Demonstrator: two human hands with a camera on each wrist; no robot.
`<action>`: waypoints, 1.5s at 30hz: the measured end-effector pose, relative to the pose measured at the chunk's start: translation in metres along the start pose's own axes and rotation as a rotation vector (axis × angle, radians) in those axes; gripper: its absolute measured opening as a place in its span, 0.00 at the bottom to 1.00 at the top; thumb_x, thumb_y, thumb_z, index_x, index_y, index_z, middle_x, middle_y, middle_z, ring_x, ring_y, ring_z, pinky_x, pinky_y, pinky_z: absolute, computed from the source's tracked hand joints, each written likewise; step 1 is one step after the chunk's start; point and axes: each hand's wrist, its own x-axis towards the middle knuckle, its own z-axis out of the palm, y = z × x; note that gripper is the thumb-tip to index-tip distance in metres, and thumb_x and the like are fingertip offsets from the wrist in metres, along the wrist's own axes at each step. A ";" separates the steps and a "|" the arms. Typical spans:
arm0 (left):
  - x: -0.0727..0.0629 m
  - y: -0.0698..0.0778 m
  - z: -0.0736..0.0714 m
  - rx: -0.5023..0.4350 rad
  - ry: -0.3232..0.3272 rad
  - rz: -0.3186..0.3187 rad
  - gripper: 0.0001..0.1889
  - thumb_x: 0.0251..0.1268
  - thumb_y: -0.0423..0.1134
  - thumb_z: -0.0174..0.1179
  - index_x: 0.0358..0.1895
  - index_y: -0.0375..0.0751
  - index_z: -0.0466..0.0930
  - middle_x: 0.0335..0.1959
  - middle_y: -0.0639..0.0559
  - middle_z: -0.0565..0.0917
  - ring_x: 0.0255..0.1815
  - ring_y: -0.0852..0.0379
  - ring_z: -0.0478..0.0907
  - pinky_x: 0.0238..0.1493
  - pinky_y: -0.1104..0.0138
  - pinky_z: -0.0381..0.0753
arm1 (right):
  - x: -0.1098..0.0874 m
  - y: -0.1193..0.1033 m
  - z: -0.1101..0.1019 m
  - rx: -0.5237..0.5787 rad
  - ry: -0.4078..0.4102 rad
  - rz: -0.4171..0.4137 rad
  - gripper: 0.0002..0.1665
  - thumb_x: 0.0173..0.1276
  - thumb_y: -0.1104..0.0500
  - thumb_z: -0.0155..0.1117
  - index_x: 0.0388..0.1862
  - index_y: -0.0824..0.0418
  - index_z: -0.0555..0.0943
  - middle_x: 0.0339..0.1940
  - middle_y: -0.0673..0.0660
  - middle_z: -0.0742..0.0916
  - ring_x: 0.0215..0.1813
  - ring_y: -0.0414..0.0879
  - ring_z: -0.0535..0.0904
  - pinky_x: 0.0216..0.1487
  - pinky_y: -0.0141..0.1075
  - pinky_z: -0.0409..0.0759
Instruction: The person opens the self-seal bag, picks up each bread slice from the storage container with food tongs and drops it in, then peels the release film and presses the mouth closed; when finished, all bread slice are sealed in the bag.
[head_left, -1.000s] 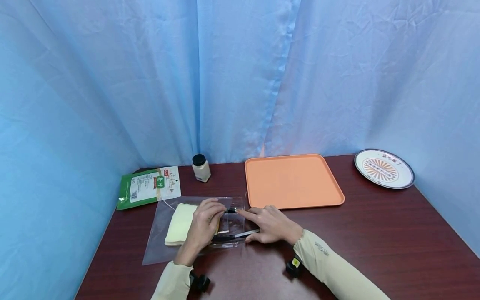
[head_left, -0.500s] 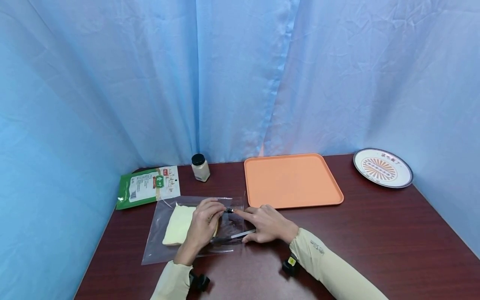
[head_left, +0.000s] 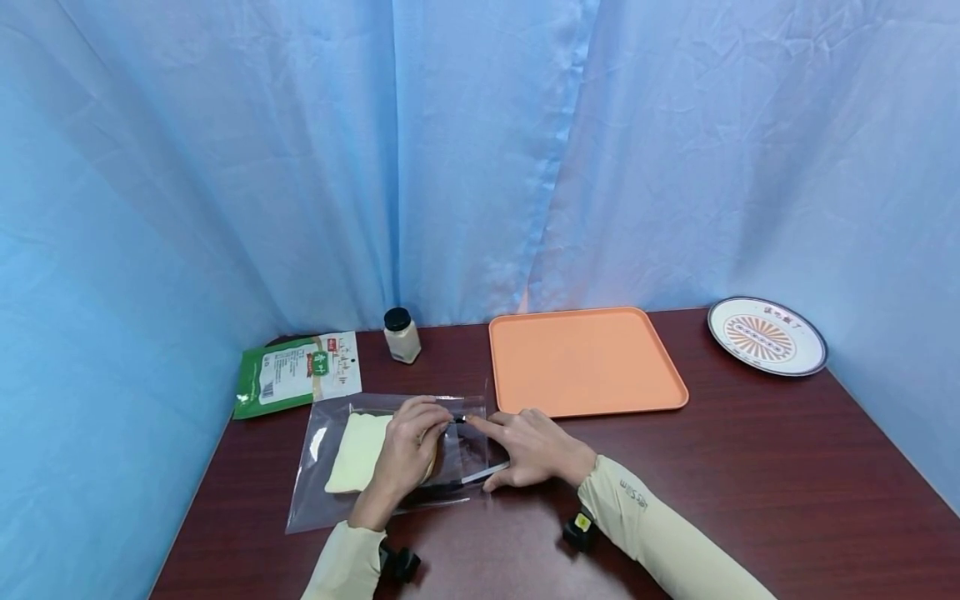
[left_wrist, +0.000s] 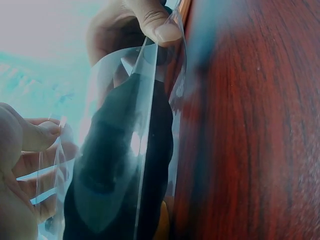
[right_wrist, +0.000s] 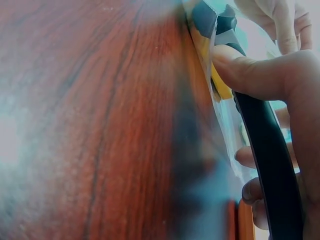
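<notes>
A clear plastic bag (head_left: 306, 496) lies flat, its right end raised between my hands. A pale yellow, soft-looking square slab (head_left: 358, 454) shows through it on the left, partly covered by my left hand (head_left: 405, 450). That hand pinches the film with thumb and fingertips, as the left wrist view shows. A pair of dark glasses (right_wrist: 265, 145), by their look sunglasses, sits at the right end, with a broad dark part in the bag. My right hand (head_left: 536, 452) grips their long black arm between thumb and fingers, its index finger stretched to the left hand's fingertips.
Behind the hands an orange tray (head_left: 585, 358) lies on the dark red table (head_left: 750, 492). A black-lidded jar (head_left: 403, 337) stands left of it. A green and white pouch (head_left: 296, 375) lies at the left, and a patterned plate (head_left: 767, 337) at the back right. Blue curtains surround the table.
My right hand and the glasses' arm have shifted slightly left toward the bag. The film has changed shape, and a bright glint now shows near its left side. The left hand stays put.
</notes>
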 end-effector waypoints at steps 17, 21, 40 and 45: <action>0.000 0.001 0.001 0.015 -0.008 -0.031 0.05 0.58 0.24 0.66 0.34 0.36 0.89 0.35 0.46 0.89 0.53 0.44 0.84 0.59 0.52 0.82 | -0.015 0.005 -0.004 -0.048 0.116 -0.015 0.61 0.45 0.19 0.67 0.74 0.49 0.70 0.50 0.52 0.87 0.21 0.41 0.74 0.21 0.35 0.74; 0.000 0.000 0.001 0.016 -0.007 -0.031 0.05 0.58 0.24 0.66 0.34 0.36 0.89 0.35 0.46 0.89 0.53 0.44 0.84 0.59 0.52 0.82 | -0.025 0.009 -0.006 -0.048 0.136 -0.008 0.62 0.44 0.20 0.68 0.74 0.50 0.70 0.49 0.51 0.87 0.21 0.40 0.72 0.21 0.34 0.73; -0.003 0.000 0.004 0.039 0.000 -0.041 0.07 0.56 0.23 0.68 0.36 0.36 0.90 0.37 0.45 0.89 0.53 0.43 0.83 0.57 0.50 0.82 | -0.079 0.030 -0.016 0.010 0.251 0.102 0.63 0.41 0.24 0.75 0.73 0.52 0.71 0.45 0.48 0.86 0.20 0.32 0.61 0.23 0.27 0.64; -0.002 -0.003 0.005 0.058 0.005 -0.034 0.06 0.55 0.24 0.68 0.35 0.35 0.89 0.37 0.44 0.89 0.52 0.43 0.83 0.57 0.49 0.82 | -0.096 0.037 -0.017 0.026 0.319 0.142 0.63 0.38 0.26 0.78 0.72 0.54 0.73 0.45 0.48 0.87 0.21 0.31 0.62 0.24 0.27 0.66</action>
